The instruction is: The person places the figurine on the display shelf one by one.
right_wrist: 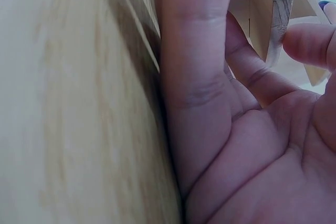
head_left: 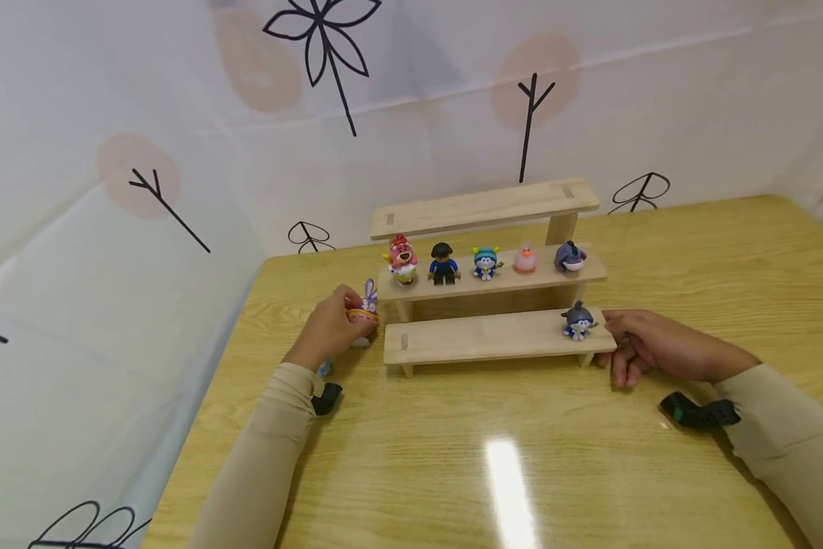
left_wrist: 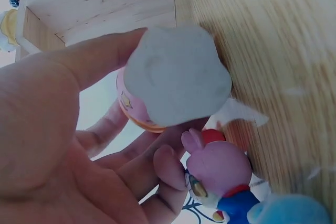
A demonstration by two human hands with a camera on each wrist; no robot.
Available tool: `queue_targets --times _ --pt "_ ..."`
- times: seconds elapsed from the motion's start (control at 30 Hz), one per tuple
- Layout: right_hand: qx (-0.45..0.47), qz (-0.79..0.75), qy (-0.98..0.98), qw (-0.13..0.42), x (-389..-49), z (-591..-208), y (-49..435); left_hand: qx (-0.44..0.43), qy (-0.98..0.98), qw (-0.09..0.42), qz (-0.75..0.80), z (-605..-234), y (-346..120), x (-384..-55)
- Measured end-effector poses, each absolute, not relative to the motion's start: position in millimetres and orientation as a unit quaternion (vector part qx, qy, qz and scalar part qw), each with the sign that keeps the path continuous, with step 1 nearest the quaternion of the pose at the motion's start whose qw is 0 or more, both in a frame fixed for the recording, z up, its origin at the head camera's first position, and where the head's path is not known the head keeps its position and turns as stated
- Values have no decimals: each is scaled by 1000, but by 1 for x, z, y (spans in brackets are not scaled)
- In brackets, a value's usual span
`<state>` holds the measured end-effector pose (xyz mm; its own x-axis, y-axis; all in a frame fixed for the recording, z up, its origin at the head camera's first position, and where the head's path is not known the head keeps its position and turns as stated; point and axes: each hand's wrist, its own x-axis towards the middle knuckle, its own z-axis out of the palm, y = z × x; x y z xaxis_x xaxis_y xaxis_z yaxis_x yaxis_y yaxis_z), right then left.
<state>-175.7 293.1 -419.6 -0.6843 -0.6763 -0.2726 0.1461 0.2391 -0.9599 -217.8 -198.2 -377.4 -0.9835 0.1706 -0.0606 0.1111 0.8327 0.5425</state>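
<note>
My left hand (head_left: 339, 324) pinches a toy figurine (head_left: 364, 313) with purple rabbit ears and a pink and orange body, left of the stand. Its scalloped white base (left_wrist: 178, 74) faces the camera in the left wrist view. Below the fingers are a pink-headed figurine (left_wrist: 220, 166) in blue and a light blue one (left_wrist: 291, 211). My right hand (head_left: 647, 347) holds the right end of the bottom step of a wooden stepped display stand (head_left: 480, 335), thumb (right_wrist: 310, 44) on the board's edge and a finger beneath it. A dark-capped figurine (head_left: 579, 321) stands on that step.
On the middle step stand a pink bear (head_left: 403, 261), a black-haired figure (head_left: 443, 264), a blue-horned figure (head_left: 485, 263), a pink bird-like figure (head_left: 525, 260) and a blue-purple donkey (head_left: 570, 258). The top step (head_left: 483, 207) rises behind. A patterned cloth (head_left: 418, 114) hangs behind the table.
</note>
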Motion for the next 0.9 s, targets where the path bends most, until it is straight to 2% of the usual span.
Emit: queue_targets --times 0.13,0.67,0.9 --pt "-187 -592 696 360 -175 -421 293 75 954 35 289 -377 -198 -219" --pt "-178 -594 699 355 -175 -419 292 72 930 -115 343 -370 -195 -222" --pt "-175 -586 708 353 -177 -418 292 80 902 -164 390 -363 -192 -216"
